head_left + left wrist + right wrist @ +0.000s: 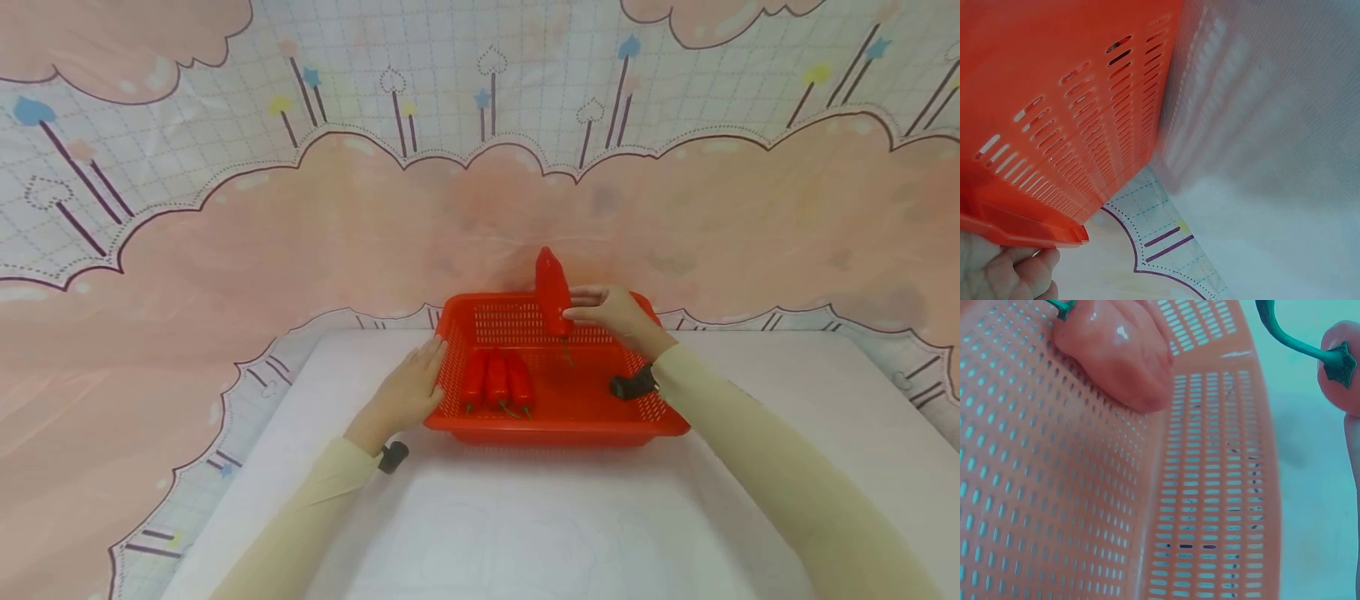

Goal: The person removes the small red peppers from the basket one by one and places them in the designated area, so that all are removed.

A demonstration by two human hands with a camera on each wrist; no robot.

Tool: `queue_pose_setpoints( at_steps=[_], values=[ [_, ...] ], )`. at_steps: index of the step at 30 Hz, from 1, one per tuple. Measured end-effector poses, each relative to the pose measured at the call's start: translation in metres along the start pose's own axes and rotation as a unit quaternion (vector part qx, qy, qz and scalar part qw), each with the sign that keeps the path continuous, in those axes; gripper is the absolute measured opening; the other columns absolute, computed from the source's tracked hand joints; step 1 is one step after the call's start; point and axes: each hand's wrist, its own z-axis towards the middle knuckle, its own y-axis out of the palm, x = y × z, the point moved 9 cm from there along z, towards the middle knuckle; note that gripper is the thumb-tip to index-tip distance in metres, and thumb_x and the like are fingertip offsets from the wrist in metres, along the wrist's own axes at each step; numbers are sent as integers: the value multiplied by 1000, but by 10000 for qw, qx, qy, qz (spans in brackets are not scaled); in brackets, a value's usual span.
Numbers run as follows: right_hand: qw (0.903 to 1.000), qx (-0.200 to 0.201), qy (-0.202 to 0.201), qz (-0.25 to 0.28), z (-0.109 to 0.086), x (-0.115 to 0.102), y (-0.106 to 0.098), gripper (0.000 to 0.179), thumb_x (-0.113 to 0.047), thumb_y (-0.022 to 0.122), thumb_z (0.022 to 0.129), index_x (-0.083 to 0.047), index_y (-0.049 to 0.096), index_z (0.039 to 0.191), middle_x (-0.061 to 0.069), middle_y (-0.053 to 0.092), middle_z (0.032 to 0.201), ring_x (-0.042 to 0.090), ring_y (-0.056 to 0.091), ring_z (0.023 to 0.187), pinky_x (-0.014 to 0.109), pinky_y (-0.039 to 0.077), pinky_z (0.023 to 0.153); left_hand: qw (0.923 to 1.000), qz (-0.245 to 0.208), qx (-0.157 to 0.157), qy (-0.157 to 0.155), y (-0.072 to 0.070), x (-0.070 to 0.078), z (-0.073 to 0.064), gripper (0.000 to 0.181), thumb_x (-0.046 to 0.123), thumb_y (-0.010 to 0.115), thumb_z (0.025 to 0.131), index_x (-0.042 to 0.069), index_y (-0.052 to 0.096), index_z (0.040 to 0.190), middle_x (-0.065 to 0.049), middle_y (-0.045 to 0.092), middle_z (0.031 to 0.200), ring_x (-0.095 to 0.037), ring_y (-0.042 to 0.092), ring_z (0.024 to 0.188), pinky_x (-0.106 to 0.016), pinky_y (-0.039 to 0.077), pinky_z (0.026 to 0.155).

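Observation:
A red chili pepper [552,293] is pinched between the thumb and fingers of my right hand [611,312], above the back of a red plastic basket [555,427]. It stands nearly upright, stem downward. In the right wrist view, the held pepper's green stem [1297,340] shows at the upper right. Three more red peppers [497,379] lie side by side in the basket's left part, stems toward the front. My left hand [408,387] is at the basket's left rim; the left wrist view shows its fingers [1032,272] curled under that rim.
The basket has slotted walls [1079,119] and stands on a white table [525,517]. Behind the table hangs a patterned cloth [360,200] in pink and white. Each wrist wears a small black camera, like the one on the left wrist [393,457].

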Motion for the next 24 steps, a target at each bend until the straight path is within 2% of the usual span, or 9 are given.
queue_pose_setpoints(
  at_steps=[2,5,8,12,16,20,24],
  values=[
    [10000,6,14,8,-4,-2,-2,60,-22,68,84,-6,47,137,17,53,137,5,66,95,45,43,105,10000,-7,6,6,-1,0,0,67,19,45,89,-6,22,146,-21,20,155,-33,21,145,-45,18,120],
    [10000,12,14,-90,-9,-5,-4,59,-22,68,84,-5,48,137,18,53,137,2,66,93,35,50,98,10000,7,6,15,-1,0,0,67,19,45,89,-6,22,147,-21,19,155,-33,22,145,-45,18,120],
    [9997,20,33,-257,-14,-6,-7,60,-23,69,83,-5,48,137,18,54,136,9,65,101,30,53,94,10000,7,2,15,-1,0,0,67,19,44,89,-6,22,147,-21,20,155,-33,21,145,-45,19,120],
    [9988,7,50,-496,-21,-8,-9,59,-25,68,84,-6,48,137,17,54,136,25,57,120,43,45,104,10000,-4,-15,3,0,-1,0,67,19,44,89,-6,22,147,-21,20,155,-33,21,145,-46,19,120],
    [9969,-3,20,-781,-31,-13,-10,58,-24,66,86,-5,47,137,19,53,136,33,50,127,49,42,106,10000,-39,-33,-30,0,-1,0,67,19,44,89,-5,21,147,-20,19,156,-33,21,145,-46,19,120],
    [9953,40,-49,-962,-39,-18,-11,58,-25,67,85,-5,48,137,19,56,133,32,55,123,45,46,101,9999,-89,-52,-71,0,-1,0,67,19,44,89,-5,21,147,-20,19,156,-33,21,145,-45,18,120],
    [9954,30,-123,-946,-45,-21,-12,56,-25,67,85,-5,50,135,19,58,131,23,62,114,41,50,97,9999,-85,-58,-72,1,-1,0,67,19,44,89,-5,21,147,-20,19,156,-33,21,145,-45,18,120]
  ],
)
